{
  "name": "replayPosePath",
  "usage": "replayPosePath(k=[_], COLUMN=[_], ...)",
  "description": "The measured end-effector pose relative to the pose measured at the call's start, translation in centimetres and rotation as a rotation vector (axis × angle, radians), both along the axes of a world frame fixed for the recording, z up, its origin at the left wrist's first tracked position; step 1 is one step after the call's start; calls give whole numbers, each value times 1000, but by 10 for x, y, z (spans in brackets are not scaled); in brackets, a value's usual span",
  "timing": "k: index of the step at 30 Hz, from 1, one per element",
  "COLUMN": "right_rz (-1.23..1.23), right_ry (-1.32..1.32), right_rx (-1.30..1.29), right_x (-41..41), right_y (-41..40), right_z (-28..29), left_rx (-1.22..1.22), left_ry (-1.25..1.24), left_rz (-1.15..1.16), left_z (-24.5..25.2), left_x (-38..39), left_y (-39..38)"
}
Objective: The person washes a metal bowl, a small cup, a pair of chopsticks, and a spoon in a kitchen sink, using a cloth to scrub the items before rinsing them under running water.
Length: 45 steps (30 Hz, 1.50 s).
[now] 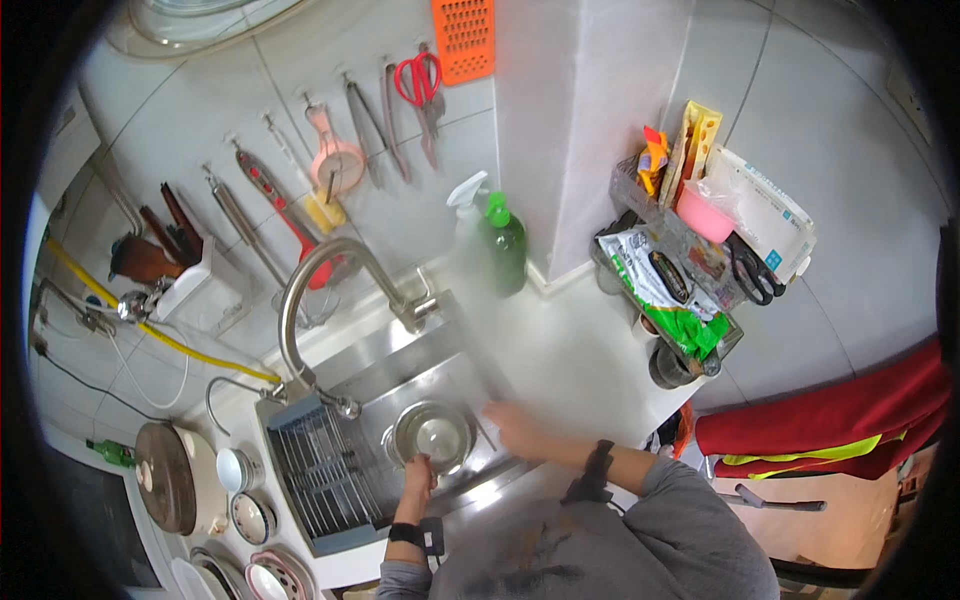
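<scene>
A round metal bowl (433, 436) with a shiny inside sits in the stainless steel sink (382, 409), to the right of the grey dish rack. My left hand (420, 476) is closed on the bowl's near rim. Beyond the bowl's right side, at the sink's right edge, is my right hand (514, 429); its fingers are blurred, and whether it holds anything cannot be told. The curved metal faucet (330, 251) arches over the sink, its spout end left of the bowl.
A grey dish rack (322, 469) spans the sink's left part. Bowls (253, 517) and a lidded pot (169, 480) stand farther left. A green bottle (506, 251) stands behind the sink, and a loaded basket (675, 300) is at the right. Scissors (418, 79) and other utensils hang on the wall.
</scene>
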State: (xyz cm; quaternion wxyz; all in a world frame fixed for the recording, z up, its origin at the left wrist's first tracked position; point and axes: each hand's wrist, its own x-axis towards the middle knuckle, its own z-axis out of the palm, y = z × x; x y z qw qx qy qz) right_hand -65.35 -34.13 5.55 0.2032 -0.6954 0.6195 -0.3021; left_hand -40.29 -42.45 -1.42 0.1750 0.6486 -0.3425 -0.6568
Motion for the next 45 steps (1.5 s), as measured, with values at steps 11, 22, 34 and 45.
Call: replayPosePath(k=[11, 22, 34, 45], right_rz=[106, 138, 141, 188], right_ry=[83, 81, 46, 60], right_rx=[241, 291, 218, 280], right_x=[9, 14, 16, 16], right_y=[15, 29, 33, 31], right_z=[-5, 17, -9, 5], left_rx=[-119, -85, -188, -325], left_ry=[70, 127, 53, 0], left_rz=[48, 67, 50, 70], left_z=[8, -4, 9, 6], left_x=[13, 15, 8, 7], left_y=[1, -5, -10, -4])
